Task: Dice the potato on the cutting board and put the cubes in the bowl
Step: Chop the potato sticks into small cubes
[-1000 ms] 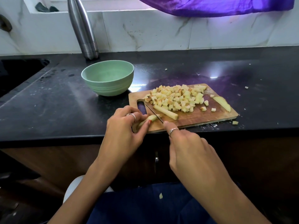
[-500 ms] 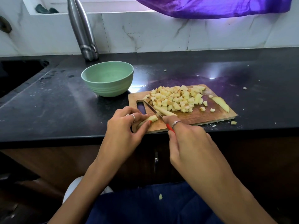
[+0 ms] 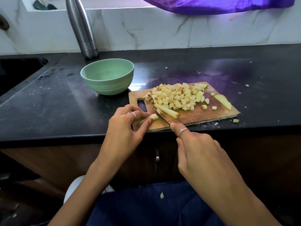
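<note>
stretching across the whole view, a black polished stone countertop [image 3: 48, 101] runs below a white marble-veined wall [image 3: 146, 30], with a purple satin cloth [image 3: 211, 5] hanging at the top edge. a rectangular wooden cutting board with a slot handle [image 3: 195, 116] lies at the counter's near edge. just beyond its left corner stands a pale green round bowl [image 3: 106, 78], holding no potato. behind the bowl, against the wall, a tall brushed steel bottle [image 3: 81, 26] leans.

on the board's far half sits a heap of small yellow potato cubes [image 3: 177, 96], some browned. near the right edge lies a flat potato offcut slice [image 3: 224, 101]. a long potato stick [image 3: 166, 110] rests in front of the heap.

the left hand [image 3: 125, 128], wearing a ring, has fingers and thumb curled, pinching a short potato stick [image 3: 150, 118] down on the board's near left corner. the right hand [image 3: 197, 149], also ringed, has fingers curled around the handle of a small steel-bladed knife [image 3: 160, 117]; the forefinger lies along its spine and the blade sits touching the cut end of the short stick.

a stray potato bit [image 3: 235, 120] lies on the counter just off the board's near right corner.
</note>
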The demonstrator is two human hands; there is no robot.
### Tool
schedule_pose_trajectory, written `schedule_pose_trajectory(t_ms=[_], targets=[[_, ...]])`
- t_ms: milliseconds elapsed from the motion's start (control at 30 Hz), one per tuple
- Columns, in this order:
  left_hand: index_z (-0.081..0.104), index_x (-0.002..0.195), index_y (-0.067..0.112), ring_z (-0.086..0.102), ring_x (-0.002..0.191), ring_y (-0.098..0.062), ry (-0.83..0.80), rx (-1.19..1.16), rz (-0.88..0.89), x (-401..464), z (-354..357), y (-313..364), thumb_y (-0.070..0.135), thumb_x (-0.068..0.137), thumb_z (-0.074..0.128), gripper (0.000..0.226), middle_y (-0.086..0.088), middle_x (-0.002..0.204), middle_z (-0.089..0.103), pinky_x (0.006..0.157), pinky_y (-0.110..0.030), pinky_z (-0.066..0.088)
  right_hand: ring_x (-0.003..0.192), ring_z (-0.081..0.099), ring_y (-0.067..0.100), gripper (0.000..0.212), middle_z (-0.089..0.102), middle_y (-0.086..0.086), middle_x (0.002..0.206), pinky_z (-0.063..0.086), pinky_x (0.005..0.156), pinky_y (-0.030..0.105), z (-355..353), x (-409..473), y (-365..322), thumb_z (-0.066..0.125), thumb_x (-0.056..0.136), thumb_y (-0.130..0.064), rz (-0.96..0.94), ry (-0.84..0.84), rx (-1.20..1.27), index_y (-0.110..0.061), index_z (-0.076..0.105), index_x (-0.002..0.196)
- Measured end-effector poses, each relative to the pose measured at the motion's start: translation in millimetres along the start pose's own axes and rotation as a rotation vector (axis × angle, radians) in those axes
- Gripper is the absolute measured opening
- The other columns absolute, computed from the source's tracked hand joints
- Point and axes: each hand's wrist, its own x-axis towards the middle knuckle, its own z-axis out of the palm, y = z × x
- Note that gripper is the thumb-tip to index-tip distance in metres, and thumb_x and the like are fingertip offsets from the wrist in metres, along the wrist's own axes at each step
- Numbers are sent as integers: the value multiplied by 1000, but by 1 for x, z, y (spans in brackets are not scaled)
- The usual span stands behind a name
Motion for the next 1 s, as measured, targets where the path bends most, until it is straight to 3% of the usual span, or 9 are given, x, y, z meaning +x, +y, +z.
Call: schedule_pose_trajectory(t_ms=[133,200,367,533,600,667,800,1000], targets=[[74,97,22,53,94,-8,-8,14,-1,1,0,0,33,81,68,20,15,94,59,79,-14,39,72,54,11,46,52,-10,83,45,61,25,3,5,0,37,97,-26,-14,80,83,-37,28,141],[75,97,21,52,93,-7,2,15,-4,0,1,1,34,81,67,22,15,93,58,78,-12,38,66,52,10,43,51,-11,78,44,57,25,4,5,-4,38,97,-25,-25,97,116,-37,31,138],[75,97,17,48,90,-3,19,10,-11,-1,3,1,24,81,73,17,12,91,59,76,-3,33,75,56,11,42,53,-8,83,47,62,26,9,7,-10,37,98,-24,-28,93,134,-35,29,138],[75,97,17,51,90,-7,19,0,-15,0,3,2,23,81,73,17,11,90,60,75,-4,35,82,57,13,43,52,-6,88,51,69,29,11,15,-12,39,97,-22,8,48,137,-31,31,138],[75,97,17,52,89,-8,26,1,-16,-1,3,3,24,81,73,17,11,90,60,75,-4,35,84,55,14,43,46,-7,86,46,66,27,11,18,-12,41,97,-22,0,48,100,-31,31,138],[75,96,17,52,89,-9,29,14,-17,-1,3,3,27,81,72,18,12,90,59,73,-8,35,86,55,16,46,48,-5,89,38,64,26,12,14,-14,40,96,-21,-29,31,41,-30,25,139],[75,97,18,53,91,-10,32,27,-41,-1,3,4,27,82,72,18,13,91,59,74,-17,37,90,58,15,54,54,-7,99,39,65,25,11,-2,-13,37,97,-23,-29,-5,-2,-33,11,143],[72,105,22,54,98,-10,-1,12,-45,-6,-5,4,39,81,62,31,15,97,59,84,-27,44,81,57,13,48,49,-9,86,45,64,25,6,4,-7,38,97,-25,-7,110,52,-34,19,140]])
